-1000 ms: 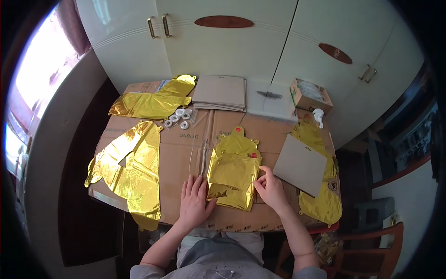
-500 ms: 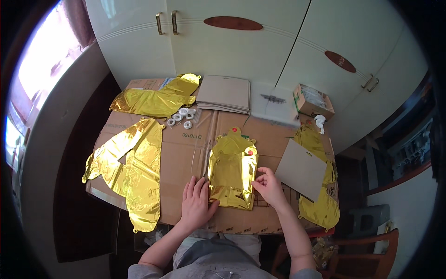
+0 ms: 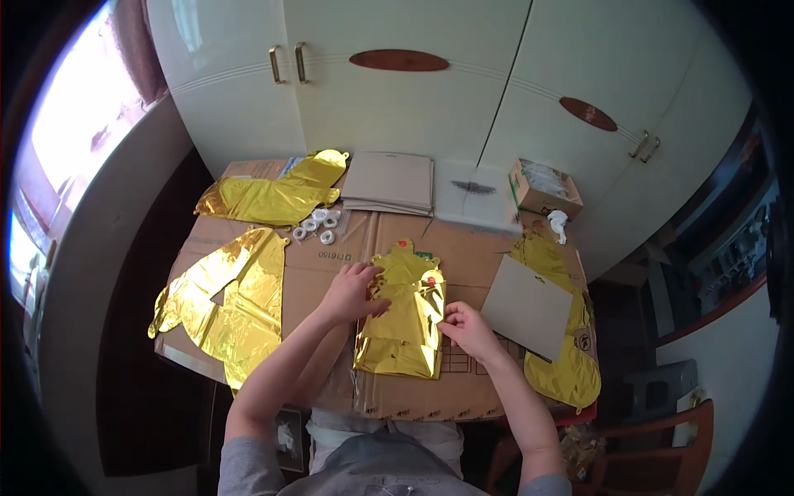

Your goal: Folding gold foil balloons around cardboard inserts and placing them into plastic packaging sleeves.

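Near the middle of the worktop's front edge lies a folded gold foil balloon on the brown cardboard sheet that covers the worktop. Her left hand rests flat on the balloon's upper left part, fingers spread and pressing down. Opposite, the right hand touches the balloon's right edge, fingers curled loosely against the foil; whether it pinches the edge cannot be told. At the left edge a large flat gold balloon hangs partly over the side. Another gold balloon lies at the back left corner, with small white tape rolls just beside it. A stack of grey card sheets sits at the back edge, a single grey card toward the right edge, and a small open carton at the back right corner.
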A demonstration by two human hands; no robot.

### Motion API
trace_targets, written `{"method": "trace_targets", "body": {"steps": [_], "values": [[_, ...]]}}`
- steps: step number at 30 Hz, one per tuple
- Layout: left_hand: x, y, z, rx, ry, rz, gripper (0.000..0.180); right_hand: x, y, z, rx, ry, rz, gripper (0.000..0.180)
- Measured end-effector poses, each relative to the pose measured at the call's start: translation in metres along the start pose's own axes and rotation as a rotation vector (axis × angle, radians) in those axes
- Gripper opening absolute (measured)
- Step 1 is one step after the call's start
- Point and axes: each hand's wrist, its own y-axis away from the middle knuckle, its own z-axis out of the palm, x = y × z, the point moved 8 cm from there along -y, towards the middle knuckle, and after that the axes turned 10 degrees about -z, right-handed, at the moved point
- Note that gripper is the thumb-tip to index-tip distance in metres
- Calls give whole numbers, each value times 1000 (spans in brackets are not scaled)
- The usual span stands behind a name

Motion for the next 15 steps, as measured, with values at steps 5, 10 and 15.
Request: {"method": "trace_targets", "body": {"steps": [5,10,15], "values": [[31,-25,15,-175,40,144,76,-3,-2,-1,-9,158,-201,23],[15,-40,32,-330,48,178,42,-24,4,8,-69,203,-298,23],[12,-38,31,-334,135,145,26,-52,1,3,-99,634,-784,19]]}}
